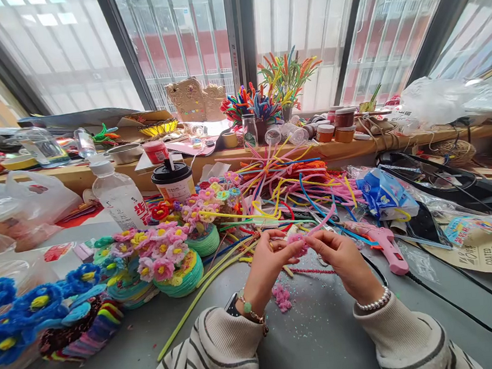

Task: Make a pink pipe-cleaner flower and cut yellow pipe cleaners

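Note:
Both of my hands meet over the middle of the grey table on a pink pipe cleaner [324,221], whose free end sticks up to the right. My left hand [274,257] pinches the bunched, curled part of it. At the right of that bunch, my right hand [337,254] has thumb and finger closed on the same pipe cleaner. Just below my hands lies a small curled pink pipe-cleaner piece [282,298] on the tabletop. A red tinsel stem [310,271] rests behind, partly covered by my fingers.
Pipe-cleaner flower pots [179,275] crowd the left, near a water bottle [116,194] and a lidded cup [173,180]. Loose pipe cleaners [284,175] pile up behind my hands. To the right lie a pink glue gun [391,249] with its black cord and a blue tissue pack [386,193].

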### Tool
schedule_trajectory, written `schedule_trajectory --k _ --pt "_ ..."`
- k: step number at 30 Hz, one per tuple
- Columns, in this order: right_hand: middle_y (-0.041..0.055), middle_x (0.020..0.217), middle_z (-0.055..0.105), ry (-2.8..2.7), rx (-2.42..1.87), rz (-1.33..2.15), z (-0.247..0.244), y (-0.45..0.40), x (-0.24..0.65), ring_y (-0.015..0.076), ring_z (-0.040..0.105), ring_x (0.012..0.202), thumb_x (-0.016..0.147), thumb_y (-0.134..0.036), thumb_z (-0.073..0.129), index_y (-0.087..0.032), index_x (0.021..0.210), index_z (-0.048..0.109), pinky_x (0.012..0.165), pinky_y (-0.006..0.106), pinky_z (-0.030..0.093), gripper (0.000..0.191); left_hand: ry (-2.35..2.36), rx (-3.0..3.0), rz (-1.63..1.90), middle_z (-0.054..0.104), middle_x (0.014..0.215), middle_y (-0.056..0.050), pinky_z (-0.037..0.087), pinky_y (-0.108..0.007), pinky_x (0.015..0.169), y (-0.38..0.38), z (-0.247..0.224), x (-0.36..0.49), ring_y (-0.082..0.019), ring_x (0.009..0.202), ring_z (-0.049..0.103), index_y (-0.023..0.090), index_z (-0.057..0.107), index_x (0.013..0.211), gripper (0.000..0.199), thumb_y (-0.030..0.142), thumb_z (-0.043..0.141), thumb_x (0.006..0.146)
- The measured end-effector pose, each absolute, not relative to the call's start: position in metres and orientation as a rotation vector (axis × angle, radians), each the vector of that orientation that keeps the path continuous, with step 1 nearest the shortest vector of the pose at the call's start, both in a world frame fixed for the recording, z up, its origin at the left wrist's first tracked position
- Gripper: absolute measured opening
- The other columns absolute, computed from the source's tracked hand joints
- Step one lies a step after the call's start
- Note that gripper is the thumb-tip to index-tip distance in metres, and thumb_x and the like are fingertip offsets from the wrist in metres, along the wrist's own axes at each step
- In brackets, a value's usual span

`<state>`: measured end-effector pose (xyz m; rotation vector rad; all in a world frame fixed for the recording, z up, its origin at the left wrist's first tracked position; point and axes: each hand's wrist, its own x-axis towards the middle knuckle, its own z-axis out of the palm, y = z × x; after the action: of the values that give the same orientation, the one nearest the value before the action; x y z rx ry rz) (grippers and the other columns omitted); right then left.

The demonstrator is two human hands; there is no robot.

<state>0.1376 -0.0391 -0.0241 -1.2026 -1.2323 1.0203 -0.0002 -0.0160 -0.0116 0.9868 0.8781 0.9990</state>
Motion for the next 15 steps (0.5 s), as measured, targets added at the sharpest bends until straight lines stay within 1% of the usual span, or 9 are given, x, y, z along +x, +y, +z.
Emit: schedule_trajectory --k 4,9,11,13,15 --pt "-0.0031 0.06 0.049 -1.312 -1.208 0.953 -0.0254 -0.0392 0.1384 0.0063 0.036 0.049 0.071 -0.036 0.054 -0.017 0.069 0.057 0.043 0.019 0.026 0.02 0.824 0.962 0.901 0.062 0.069 -0.005 0.045 -0.027 0.062 -0.0163 -0.0119 -0.0021 -0.016 0.066 0.06 0.013 0.048 0.082 0.041 0.027 0.071 0.051" --pt "-0.0016 0.065 0.05 -1.401 -1.202 0.886 -0.0275 -0.0387 0.1391 0.0076 0.041 0.052 0.076 -0.035 0.048 -0.017 0.073 0.054 0.044 0.019 0.03 0.02 0.794 0.954 0.924 0.061 0.067 -0.003 0.044 -0.026 0.062 -0.0162 -0.0107 -0.0025 -0.014 0.066 0.059 0.014 0.048 0.079 0.036 0.026 0.07 0.053" --pt "-0.0008 0.065 0.05 -1.464 -1.215 0.765 -0.026 -0.0398 0.1395 0.009 0.043 0.055 0.079 -0.034 0.044 -0.017 0.073 0.054 0.046 0.02 0.032 0.021 0.789 0.948 0.936 0.06 0.069 -0.003 0.044 -0.025 0.062 -0.016 -0.0103 -0.0022 -0.013 0.066 0.058 0.014 0.049 0.078 0.034 0.026 0.069 0.054" --pt "0.0002 0.068 0.05 -1.544 -1.233 0.558 -0.024 -0.0412 0.1403 0.0101 0.044 0.057 0.08 -0.03 0.041 -0.017 0.075 0.054 0.049 0.021 0.035 0.019 0.789 0.939 0.939 0.06 0.071 -0.003 0.043 -0.025 0.062 -0.0158 -0.0099 -0.002 -0.013 0.067 0.058 0.014 0.05 0.077 0.031 0.027 0.068 0.055" --pt "0.0013 0.073 0.05 -1.647 -1.238 0.327 -0.0227 -0.0421 0.1415 0.01 0.044 0.056 0.08 -0.026 0.043 -0.018 0.082 0.054 0.053 0.022 0.037 0.014 0.788 0.934 0.926 0.06 0.073 -0.004 0.043 -0.024 0.062 -0.0157 -0.0096 -0.0023 -0.013 0.068 0.057 0.013 0.053 0.077 0.029 0.027 0.068 0.056"
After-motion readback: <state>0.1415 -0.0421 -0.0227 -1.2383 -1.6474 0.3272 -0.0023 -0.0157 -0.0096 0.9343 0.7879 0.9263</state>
